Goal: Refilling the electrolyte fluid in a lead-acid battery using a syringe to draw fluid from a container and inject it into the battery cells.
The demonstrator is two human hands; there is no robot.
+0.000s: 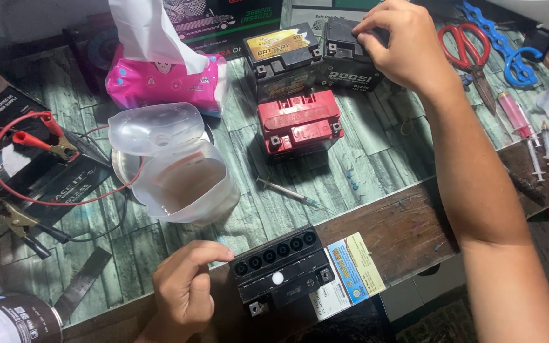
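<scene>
Broadly, the worktop [376,184] carries everything, its planks weathered green. On its left lies a black charger [33,178] with a red lead looped over it, and beside that a cut clear jug [182,171] on its side. A pink wipes pack [160,82] lies behind the jug. At the near edge stands an open black battery [281,267], six fill holes showing; the left hand [185,292] rests curled against its left side, fingers loosely bent, gripping nothing. A red battery [298,121] sits mid-worktop. Behind it, the right hand [398,44] presses fingertips on a far black battery [347,60], not clenched. Red scissors [468,54] and syringes [528,130] lie rightward.
</scene>
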